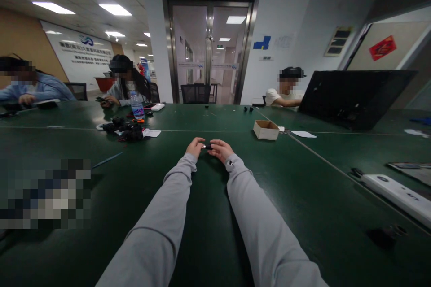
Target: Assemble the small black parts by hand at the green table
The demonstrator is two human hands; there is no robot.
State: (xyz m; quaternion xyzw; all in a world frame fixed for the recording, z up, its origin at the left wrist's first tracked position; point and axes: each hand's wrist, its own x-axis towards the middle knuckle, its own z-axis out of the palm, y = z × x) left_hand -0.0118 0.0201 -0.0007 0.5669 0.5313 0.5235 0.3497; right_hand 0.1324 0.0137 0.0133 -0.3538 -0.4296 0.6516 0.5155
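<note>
Both my arms, in light grey sleeves, reach forward over the dark green table. Between my hands is a small dark object with a shiny, light-coloured left end; it is too small to name. My left hand has its fingertips closed at that shiny end. The fingers of my right hand close round the dark right part, and a watch or band shows on that wrist. My fingers hide some of the object.
An open cardboard box stands right of my hands. Left lie tangled black items near a water bottle and a blue stick. A white power strip and black monitor are right. Several people sit across.
</note>
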